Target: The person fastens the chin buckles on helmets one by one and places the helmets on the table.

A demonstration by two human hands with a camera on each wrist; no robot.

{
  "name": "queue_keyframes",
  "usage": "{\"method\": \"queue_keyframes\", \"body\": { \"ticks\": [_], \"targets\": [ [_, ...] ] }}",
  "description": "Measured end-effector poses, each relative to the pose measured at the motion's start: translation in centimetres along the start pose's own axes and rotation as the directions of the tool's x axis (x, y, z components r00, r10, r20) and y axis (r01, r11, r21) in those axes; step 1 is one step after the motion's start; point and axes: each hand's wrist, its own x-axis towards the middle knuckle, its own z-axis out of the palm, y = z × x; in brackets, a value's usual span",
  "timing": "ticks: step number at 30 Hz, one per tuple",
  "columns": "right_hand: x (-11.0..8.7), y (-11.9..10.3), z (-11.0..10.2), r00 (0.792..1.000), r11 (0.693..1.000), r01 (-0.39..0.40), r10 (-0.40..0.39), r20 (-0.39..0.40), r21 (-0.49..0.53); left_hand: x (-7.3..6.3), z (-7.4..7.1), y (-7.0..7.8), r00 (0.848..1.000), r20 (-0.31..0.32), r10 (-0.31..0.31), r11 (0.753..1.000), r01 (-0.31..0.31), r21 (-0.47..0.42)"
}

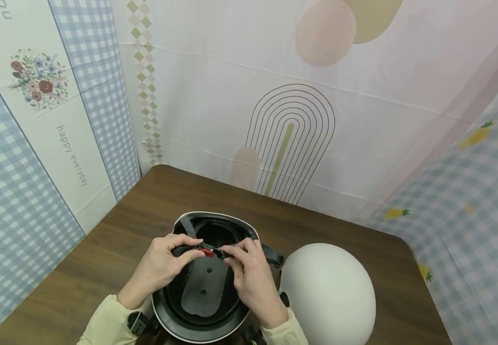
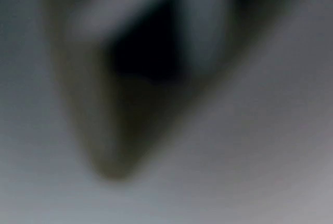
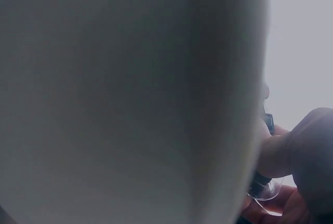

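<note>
An upturned helmet (image 1: 203,333) with a black padded lining stands at the table's near side. Over its opening is a chin strap buckle (image 1: 206,250) with a red tab. My left hand (image 1: 163,263) pinches the buckle's left part between thumb and fingers. From the other side my right hand (image 1: 253,278) pinches the buckle's right end, the two sets of fingertips close together. In the right wrist view, fingers (image 3: 276,154) show at the right edge beside a dark piece. The left wrist view is too blurred to make out the hand.
A smooth white dome-shaped shell (image 1: 328,292) stands right of the helmet, close to my right forearm. The brown wooden table (image 1: 163,191) ends at the back against a patterned cloth (image 1: 206,96). More checked cloth (image 1: 469,230) hangs at the right.
</note>
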Motion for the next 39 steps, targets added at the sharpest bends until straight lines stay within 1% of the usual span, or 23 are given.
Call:
{"method": "queue_keyframes", "body": {
  "ticks": [8, 14, 15, 18, 28, 30, 34, 36, 37, 39],
  "targets": [
    [-0.04, -0.24, -0.06, 1.0, 1.0, -0.013, 0.013, 0.017, 0.011, 0.04, -0.06, -0.06, 1.0, 0.001, 0.021, 1.0, -0.021, 0.0],
    [-0.05, -0.55, 0.16, 0.997, 0.998, 0.0, -0.004, 0.071, 0.062, 0.17, -0.03, -0.36, 0.997, 0.046, 0.063, 0.998, -0.062, -0.015],
    [-0.07, -0.61, 0.2, 0.997, 0.998, 0.001, -0.007, 0.077, 0.069, 0.15, -0.05, -0.36, 0.997, 0.056, 0.058, 0.998, -0.057, -0.02],
    [-0.09, -0.64, 0.3, 0.997, 0.997, -0.002, -0.003, 0.075, 0.071, 0.07, -0.06, -0.46, 0.997, 0.058, 0.055, 0.998, -0.053, -0.024],
    [0.13, -0.45, 0.27, 0.998, 0.998, -0.012, 0.008, 0.068, 0.054, 0.18, 0.13, -0.41, 0.997, 0.046, 0.054, 0.998, -0.055, 0.012],
    [0.13, -0.42, 0.27, 0.998, 0.998, -0.016, 0.012, 0.064, 0.059, 0.21, 0.05, -0.32, 0.998, 0.044, 0.036, 0.999, -0.037, 0.027],
    [0.05, -0.4, 0.32, 0.998, 0.996, -0.032, 0.027, 0.058, 0.078, 0.17, -0.23, -0.14, 0.999, 0.04, -0.03, 0.998, 0.028, 0.06],
    [-0.07, -0.45, 0.34, 0.998, 0.996, -0.035, 0.03, 0.058, 0.083, 0.13, -0.35, -0.12, 0.998, 0.04, -0.045, 0.997, 0.043, 0.069],
    [-0.14, -0.48, 0.35, 0.998, 0.996, -0.035, 0.03, 0.057, 0.086, 0.09, -0.4, -0.14, 0.998, 0.04, -0.041, 0.997, 0.038, 0.073],
    [-0.3, -0.54, 0.33, 0.998, 0.996, -0.035, 0.03, 0.05, 0.088, 0.06, -0.44, -0.25, 0.999, 0.036, -0.004, 0.997, 0.002, 0.078]
  ]
}}
